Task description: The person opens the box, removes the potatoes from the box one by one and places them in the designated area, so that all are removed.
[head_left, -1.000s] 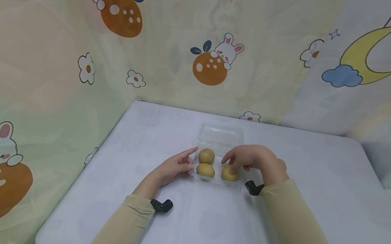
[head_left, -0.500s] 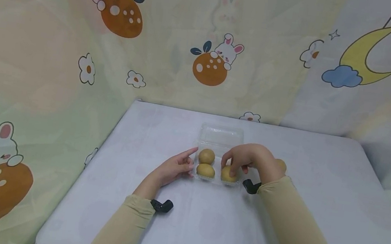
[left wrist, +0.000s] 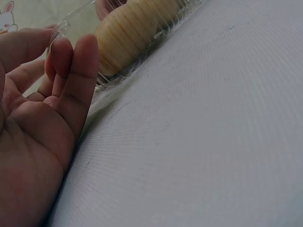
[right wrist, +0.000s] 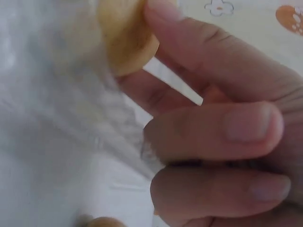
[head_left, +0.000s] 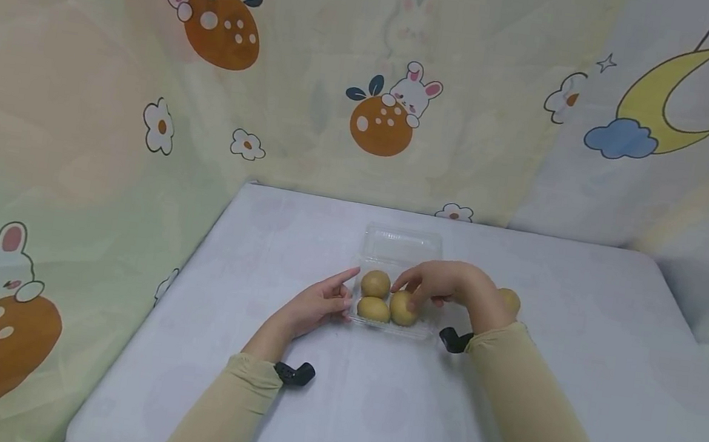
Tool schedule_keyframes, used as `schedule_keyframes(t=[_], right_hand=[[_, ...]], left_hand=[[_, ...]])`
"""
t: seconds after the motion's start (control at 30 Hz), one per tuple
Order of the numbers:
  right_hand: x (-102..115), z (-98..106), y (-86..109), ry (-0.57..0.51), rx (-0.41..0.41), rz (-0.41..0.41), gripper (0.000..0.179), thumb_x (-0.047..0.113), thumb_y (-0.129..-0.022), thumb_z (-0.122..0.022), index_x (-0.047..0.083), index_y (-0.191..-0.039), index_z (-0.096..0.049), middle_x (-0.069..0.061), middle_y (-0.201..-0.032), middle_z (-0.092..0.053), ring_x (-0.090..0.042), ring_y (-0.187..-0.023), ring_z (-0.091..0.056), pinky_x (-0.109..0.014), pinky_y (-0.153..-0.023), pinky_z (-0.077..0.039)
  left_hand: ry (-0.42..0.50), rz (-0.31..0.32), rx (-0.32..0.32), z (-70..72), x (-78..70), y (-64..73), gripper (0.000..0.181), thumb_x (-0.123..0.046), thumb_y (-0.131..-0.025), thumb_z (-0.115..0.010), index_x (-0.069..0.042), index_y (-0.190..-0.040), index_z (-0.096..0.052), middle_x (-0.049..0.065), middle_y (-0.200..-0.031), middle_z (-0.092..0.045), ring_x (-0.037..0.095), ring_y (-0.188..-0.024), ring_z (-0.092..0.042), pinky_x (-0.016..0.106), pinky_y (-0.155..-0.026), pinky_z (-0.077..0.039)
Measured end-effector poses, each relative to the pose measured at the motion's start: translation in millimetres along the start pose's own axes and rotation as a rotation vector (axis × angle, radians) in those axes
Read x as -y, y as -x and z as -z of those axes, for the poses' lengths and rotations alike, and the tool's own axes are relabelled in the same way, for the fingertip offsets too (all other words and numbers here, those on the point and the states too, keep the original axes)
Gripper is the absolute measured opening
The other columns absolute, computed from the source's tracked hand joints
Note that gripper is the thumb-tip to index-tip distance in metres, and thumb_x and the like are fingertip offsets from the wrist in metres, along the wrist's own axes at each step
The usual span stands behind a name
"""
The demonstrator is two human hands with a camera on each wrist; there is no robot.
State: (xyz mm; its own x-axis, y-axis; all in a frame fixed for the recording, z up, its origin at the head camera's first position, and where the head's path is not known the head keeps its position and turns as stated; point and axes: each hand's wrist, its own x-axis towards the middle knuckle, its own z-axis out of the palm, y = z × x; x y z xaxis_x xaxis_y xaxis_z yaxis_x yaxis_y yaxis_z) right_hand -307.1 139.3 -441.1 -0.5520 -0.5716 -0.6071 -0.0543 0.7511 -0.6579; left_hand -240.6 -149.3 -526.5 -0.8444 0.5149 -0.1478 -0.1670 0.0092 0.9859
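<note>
An open clear plastic clamshell box (head_left: 428,328) holds smooth yellow-brown potatoes. On its left side, one potato (head_left: 376,284) sits behind another potato (head_left: 373,309). My right hand (head_left: 447,282) reaches in from the right, thumb and fingers pinching a third potato (head_left: 404,308) close beside the front left one. In the right wrist view this potato (right wrist: 125,38) is under the thumb tip, with other fingers curled below. My left hand (head_left: 320,302) touches the box's left side with its fingertips, index finger extended; the left wrist view shows the fingers (left wrist: 85,56) at the ribbed wall.
Another potato (head_left: 509,300) lies on the white-covered table (head_left: 573,399) behind the right wrist. The box's lid (head_left: 402,244) is folded back at the far side. A printed cloth backdrop (head_left: 308,65) hangs behind the table.
The right hand has moved the potato in its fingers leftward inside the box, up to the front left potato. The left hand has stayed in place.
</note>
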Motion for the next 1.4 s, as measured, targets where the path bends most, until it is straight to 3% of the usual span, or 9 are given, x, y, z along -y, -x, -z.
schedule_keyframes(t=[0.4,0.8,1.4], right_hand=[[-10.8,13.1,-6.6,0.06,0.107,0.051,0.05,0.01,-0.093,-0.063,0.028,-0.14,-0.055,0.003,-0.137,-0.059,-0.009,-0.049,-0.043,-0.02,-0.051,-0.037],[-9.8,9.1,-6.6,0.113,0.058,0.015,0.045,0.014,-0.091,-0.066,0.033,-0.131,-0.062,0.0,-0.127,-0.058,-0.011,-0.055,-0.046,-0.022,-0.052,-0.036],[-10.1,4.2,-7.0,0.004,0.057,-0.013,0.037,0.017,-0.085,-0.076,0.031,-0.118,-0.068,0.001,-0.12,-0.062,-0.012,-0.054,-0.05,-0.022,-0.051,-0.036]], left_hand=[[-0.001,0.009,-0.006,-1.1,-0.2,0.1,0.07,-0.008,-0.096,-0.061,-0.024,-0.157,-0.029,0.001,-0.095,-0.05,0.015,-0.087,-0.058,0.03,-0.086,-0.057],[0.006,0.0,-0.001,-1.3,0.3,-0.4,0.071,-0.006,-0.097,-0.06,-0.022,-0.157,-0.027,0.0,-0.095,-0.049,0.014,-0.087,-0.058,0.03,-0.085,-0.057],[-0.017,0.011,-0.008,-1.2,1.1,-1.3,0.072,-0.011,-0.096,-0.064,-0.024,-0.157,-0.028,0.0,-0.095,-0.051,0.014,-0.087,-0.059,0.03,-0.085,-0.057]])
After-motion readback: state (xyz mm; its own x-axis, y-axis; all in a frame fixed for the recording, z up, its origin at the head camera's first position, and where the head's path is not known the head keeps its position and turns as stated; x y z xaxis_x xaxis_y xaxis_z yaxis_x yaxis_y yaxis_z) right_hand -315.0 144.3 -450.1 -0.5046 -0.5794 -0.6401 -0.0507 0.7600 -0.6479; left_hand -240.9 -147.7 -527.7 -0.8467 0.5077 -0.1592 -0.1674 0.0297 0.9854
